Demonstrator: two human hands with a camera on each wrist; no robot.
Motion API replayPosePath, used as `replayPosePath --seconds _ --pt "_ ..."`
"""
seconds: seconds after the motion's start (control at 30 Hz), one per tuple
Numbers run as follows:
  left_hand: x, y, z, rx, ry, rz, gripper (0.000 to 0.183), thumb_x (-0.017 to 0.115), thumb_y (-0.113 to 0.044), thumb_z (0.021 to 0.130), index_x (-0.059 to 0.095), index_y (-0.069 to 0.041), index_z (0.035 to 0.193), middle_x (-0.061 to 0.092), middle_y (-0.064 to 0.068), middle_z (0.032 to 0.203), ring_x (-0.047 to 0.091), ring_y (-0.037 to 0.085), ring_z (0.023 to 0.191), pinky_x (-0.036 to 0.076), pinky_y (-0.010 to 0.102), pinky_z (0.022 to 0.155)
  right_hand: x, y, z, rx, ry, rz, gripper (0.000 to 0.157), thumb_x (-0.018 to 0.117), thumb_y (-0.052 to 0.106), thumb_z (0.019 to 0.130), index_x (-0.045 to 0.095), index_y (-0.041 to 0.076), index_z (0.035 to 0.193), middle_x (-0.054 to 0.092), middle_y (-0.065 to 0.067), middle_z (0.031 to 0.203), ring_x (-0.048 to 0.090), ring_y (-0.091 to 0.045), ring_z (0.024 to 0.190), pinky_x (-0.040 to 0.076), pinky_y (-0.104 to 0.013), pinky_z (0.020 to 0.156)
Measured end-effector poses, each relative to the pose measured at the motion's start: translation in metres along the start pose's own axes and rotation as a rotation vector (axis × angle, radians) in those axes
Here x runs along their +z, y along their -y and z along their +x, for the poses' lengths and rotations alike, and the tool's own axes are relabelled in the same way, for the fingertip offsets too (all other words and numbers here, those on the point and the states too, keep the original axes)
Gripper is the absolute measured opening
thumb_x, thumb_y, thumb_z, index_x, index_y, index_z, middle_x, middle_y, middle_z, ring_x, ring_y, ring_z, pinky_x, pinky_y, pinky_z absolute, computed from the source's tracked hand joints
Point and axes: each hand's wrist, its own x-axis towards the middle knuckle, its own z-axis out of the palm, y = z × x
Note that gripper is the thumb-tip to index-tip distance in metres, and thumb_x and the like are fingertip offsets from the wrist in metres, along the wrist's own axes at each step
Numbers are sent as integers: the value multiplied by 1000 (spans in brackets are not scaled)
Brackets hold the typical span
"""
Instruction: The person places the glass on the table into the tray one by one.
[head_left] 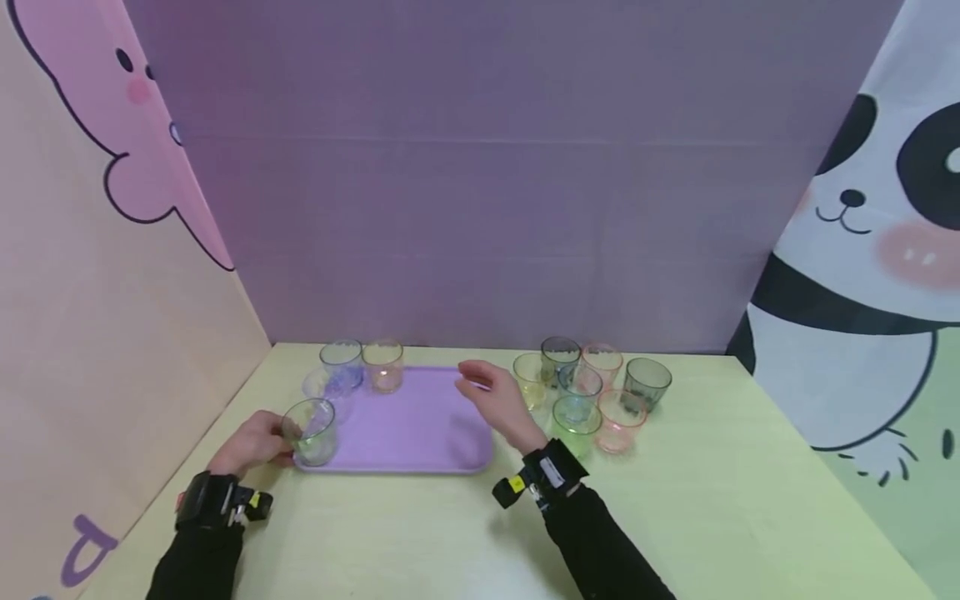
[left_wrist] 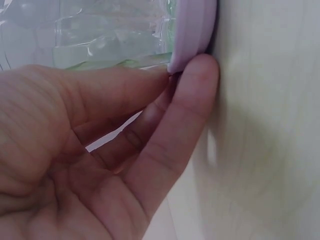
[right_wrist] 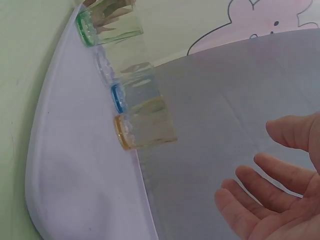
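A pale purple tray (head_left: pixel 420 425) lies on the table, with a row of tinted glasses along its left side. My left hand (head_left: pixel 257 443) is at the tray's front left corner and pinches its rim (left_wrist: pixel 192 35) between thumb and fingers. Right beside it stands a faintly green glass (head_left: pixel 315 433). Behind that come a clear glass (head_left: pixel 327 392), a blue glass (head_left: pixel 342 364) and an amber glass (right_wrist: pixel 147 127). Over the tray's right side hovers my right hand (head_left: pixel 501 402), its fingers relaxed and holding nothing, as the right wrist view (right_wrist: pixel 280 190) also has it.
Right of the tray is a cluster of several tinted glasses, among them a yellow one (head_left: pixel 531 383), a pink one (head_left: pixel 621 425) and a dark grey one (head_left: pixel 648 385). A purple panel (head_left: pixel 487 208) backs the pale table (head_left: pixel 720 500). A cartoon-printed wall flanks each side.
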Motion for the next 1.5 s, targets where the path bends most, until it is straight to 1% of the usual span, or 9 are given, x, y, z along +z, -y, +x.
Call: replayPosePath --seconds 0.17,0.23,0.4,0.53,0.73,0.97,1.13,1.37,1.5 --pt "0 1 -1 -11 -6 -3 20 53 10 75 60 14 94 61 14 83 62 22 68 54 34 61 -17 -20 0 1 -51 -17 33 61 22 86 59 8 116 60 -10 116 57 -18 105 46 -30 89" --pt "-1 2 0 -7 -1 -3 19 53 10 76 59 15 94 60 14 83 62 22 68 54 35 61 -23 -22 -1 3 -75 5 31 61 22 87 60 9 115 61 -9 114 58 -18 104 47 -31 88" --pt "-1 3 0 -25 1 10 20 53 9 76 59 15 94 59 15 84 61 21 69 54 35 61 -37 -22 -4 7 -73 48 31 60 20 87 60 6 115 60 -9 114 58 -21 103 49 -31 85" --pt "0 3 1 -38 -11 27 20 53 9 76 60 14 94 60 15 85 61 21 68 54 34 61 -49 -25 -6 16 -65 35 32 61 21 87 60 6 115 61 -9 113 58 -20 102 49 -28 83" --pt "0 1 1 -36 -5 35 21 53 9 76 60 14 95 60 15 85 60 21 69 54 34 61 -78 -26 -12 35 -112 58 36 62 24 86 59 6 116 60 -11 113 56 -21 103 49 -30 85" --pt "-2 1 1 -46 -4 51 19 53 8 77 60 12 95 60 13 85 60 20 69 54 33 61 -123 -26 -20 93 -125 -21 41 63 29 84 57 11 120 57 -10 118 54 -21 108 46 -32 88" --pt "-2 -2 2 -48 -1 65 20 52 7 78 60 12 95 60 15 86 59 20 69 53 33 61 -152 -31 -27 129 -85 -85 46 63 29 84 52 10 125 54 -12 123 51 -25 112 45 -39 91" --pt "-1 -3 2 -43 -2 60 18 54 7 78 60 12 94 59 14 85 59 21 69 54 34 61 -177 -38 -34 237 -83 -161 50 60 32 87 47 12 131 51 -13 127 47 -28 116 40 -46 95" --pt "-1 -2 2 -36 -5 61 18 54 8 78 60 12 94 60 13 84 59 21 69 54 34 61 -185 -41 -38 250 -96 -242 50 60 33 86 48 10 129 52 -15 126 48 -30 115 42 -46 92"
